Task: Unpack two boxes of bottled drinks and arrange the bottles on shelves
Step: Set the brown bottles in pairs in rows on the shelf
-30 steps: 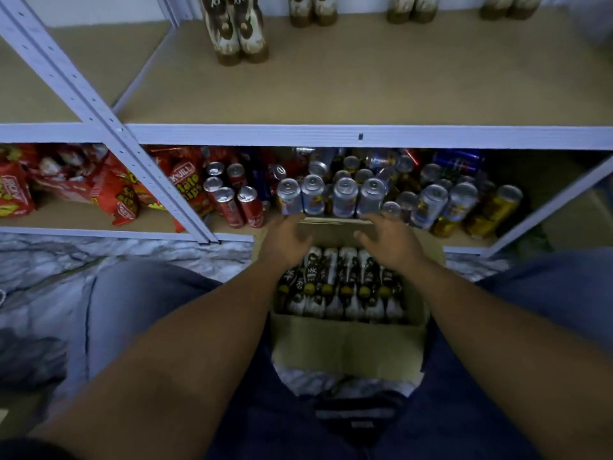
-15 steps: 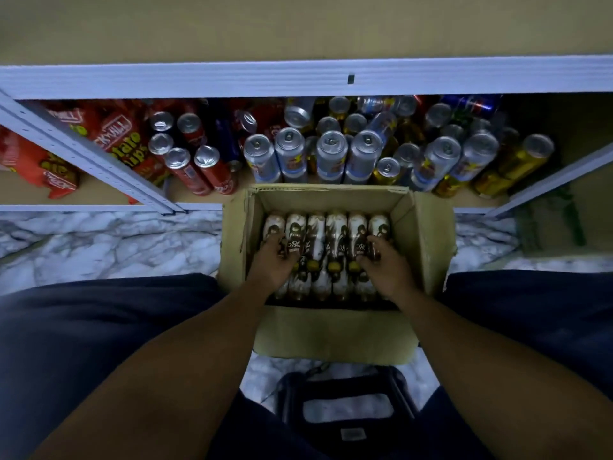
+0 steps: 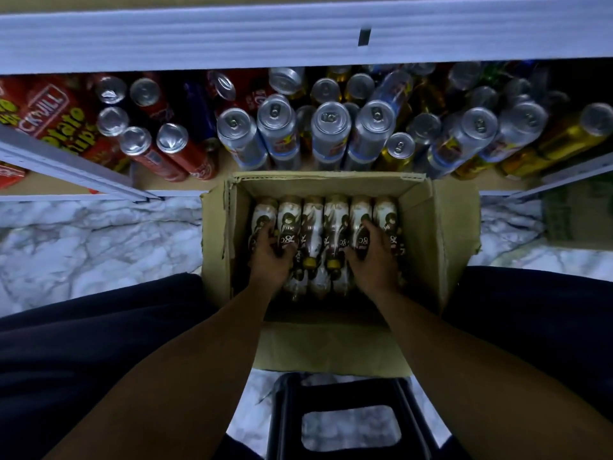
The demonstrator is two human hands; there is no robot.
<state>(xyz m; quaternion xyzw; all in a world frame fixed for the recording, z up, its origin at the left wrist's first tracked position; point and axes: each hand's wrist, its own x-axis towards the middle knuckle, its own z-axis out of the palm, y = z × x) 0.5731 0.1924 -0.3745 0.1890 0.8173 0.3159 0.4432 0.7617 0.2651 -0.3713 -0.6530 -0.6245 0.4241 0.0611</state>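
As L hand (image 3: 270,258), R hand (image 3: 373,258) grip, bottles (image 3: 312,220) brown-white, gold-capped.

One cardboard box (image 3: 454,234), open. Six bottles (image 3: 313,220) across far row; near row mostly under hands, count unclear. Two hands: left hand (image 3: 270,257), right hand (image 3: 371,260). One black stool (image 3: 288,419). Slim red cans (image 3: 172,151): five upright tops visible. Tall silver-blue cans (image 3: 331,134): four in front row just behind box, more to the right. Gold cans (image 3: 564,141): several, exact count unclear. Red chip bag (image 3: 56,111): one legible, others cut off at frame edge.
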